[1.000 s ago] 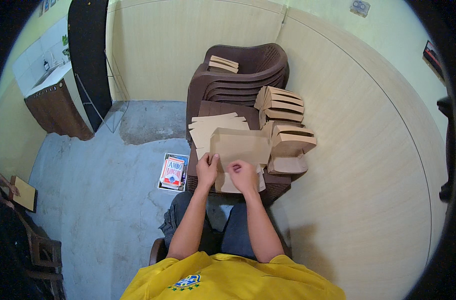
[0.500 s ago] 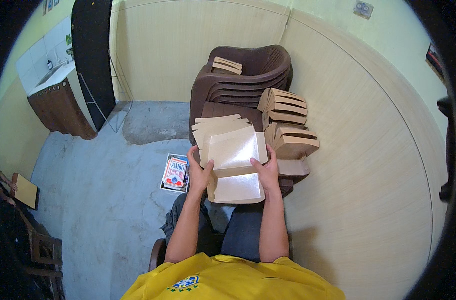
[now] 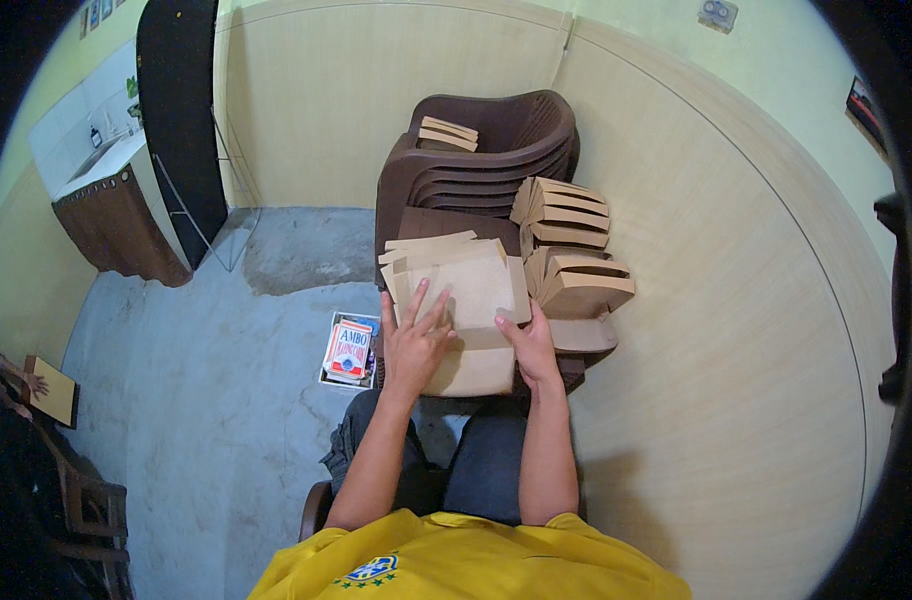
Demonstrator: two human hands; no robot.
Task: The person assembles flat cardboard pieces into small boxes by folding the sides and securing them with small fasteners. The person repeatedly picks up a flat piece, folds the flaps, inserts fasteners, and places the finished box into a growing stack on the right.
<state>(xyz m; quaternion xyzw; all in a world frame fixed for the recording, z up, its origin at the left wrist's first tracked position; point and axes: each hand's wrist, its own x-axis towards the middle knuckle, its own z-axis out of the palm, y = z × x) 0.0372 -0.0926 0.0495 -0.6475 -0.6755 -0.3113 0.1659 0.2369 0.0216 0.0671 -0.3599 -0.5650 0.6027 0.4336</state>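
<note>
Box [image 3: 481, 372]: one, open, over the sheets [image 3: 431, 243] on one chair stack [image 3: 476, 190].
Left hand [image 3: 417, 350]: one, fingers spread over the box, gripping nothing.
Right hand [image 3: 534, 352]: one, pinching the box's right edge.
Carton groups [image 3: 596, 290]: three.

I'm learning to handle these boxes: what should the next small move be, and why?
I'd probably bring the left hand to the near flap and start lifting it, since the flap lies open and the right hand grips the right side of the cardboard box.
</note>
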